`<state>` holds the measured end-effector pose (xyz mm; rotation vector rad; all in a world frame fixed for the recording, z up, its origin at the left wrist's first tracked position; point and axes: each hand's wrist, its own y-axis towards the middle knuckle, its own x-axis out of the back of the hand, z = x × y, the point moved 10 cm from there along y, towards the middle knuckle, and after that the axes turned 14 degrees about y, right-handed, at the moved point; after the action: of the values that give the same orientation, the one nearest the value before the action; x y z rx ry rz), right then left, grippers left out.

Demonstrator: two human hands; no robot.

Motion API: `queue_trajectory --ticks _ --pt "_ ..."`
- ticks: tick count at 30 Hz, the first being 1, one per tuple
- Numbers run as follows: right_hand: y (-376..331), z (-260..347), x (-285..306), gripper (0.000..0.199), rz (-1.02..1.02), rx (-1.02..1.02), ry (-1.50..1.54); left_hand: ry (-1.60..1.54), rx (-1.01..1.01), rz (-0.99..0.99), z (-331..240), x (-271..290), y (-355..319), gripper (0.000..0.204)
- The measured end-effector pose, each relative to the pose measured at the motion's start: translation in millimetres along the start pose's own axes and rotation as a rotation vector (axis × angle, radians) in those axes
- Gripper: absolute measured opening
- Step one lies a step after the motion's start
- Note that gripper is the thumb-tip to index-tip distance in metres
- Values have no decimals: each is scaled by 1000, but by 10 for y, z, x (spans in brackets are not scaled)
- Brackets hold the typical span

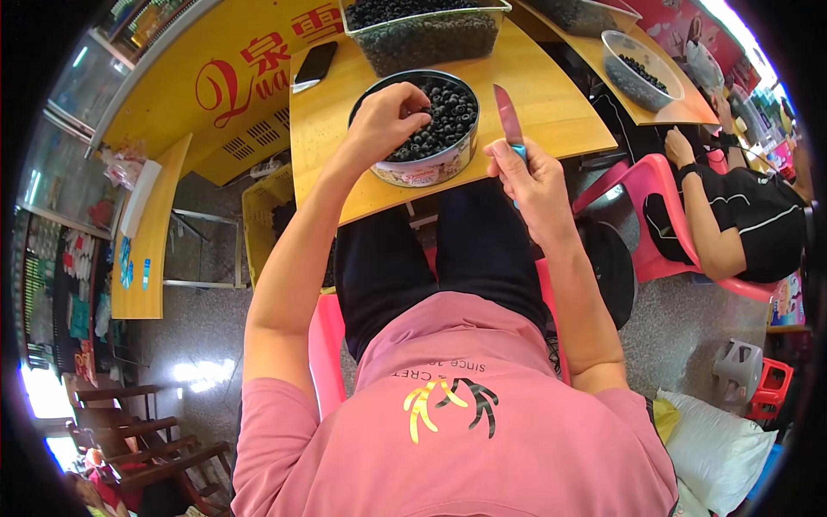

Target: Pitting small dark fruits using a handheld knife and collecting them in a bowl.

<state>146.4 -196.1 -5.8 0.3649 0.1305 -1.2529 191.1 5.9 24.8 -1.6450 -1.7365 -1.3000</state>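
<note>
My left hand (389,122) is over the left side of a round tin (426,172) with a printed outer wall. Its fingers curl inward just above the small, round black pieces (450,108) that fill the tin. Whatever those fingers may pinch is hidden from sight. To the right of the tin, my right hand (530,177) grips a knife (509,116) by its blue handle. The blade points up and away from me, apart from the tin.
A clear plastic tub (428,41) of similar black pieces stands behind the tin on the wooden table (543,95). A phone (315,63) lies at the far left. On a neighbouring table at right is a clear bowl (642,73); a person (724,207) sits there on a pink chair.
</note>
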Motion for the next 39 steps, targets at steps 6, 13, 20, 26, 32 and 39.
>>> queue_trajectory --ticks 6,13,20,26,32,39 --pt "25 -59 -409 25 53 -75 234 -752 49 121 -419 9 -586 24" --pt "-49 -184 -590 18 119 -202 327 -916 54 44 -582 -18 -898 23" --pt "-129 -293 -638 13 103 -245 558 -757 80 -275 -451 41 -1044 22" --pt "-153 -242 -594 15 96 -224 407 -303 -86 -271 -655 267 -1065 22" --pt "-195 -279 -612 15 78 -277 497 -200 -157 -356 -766 276 -1125 21" --pt "-228 -260 -606 14 61 -250 490 -514 -93 -405 -589 119 -1148 17"
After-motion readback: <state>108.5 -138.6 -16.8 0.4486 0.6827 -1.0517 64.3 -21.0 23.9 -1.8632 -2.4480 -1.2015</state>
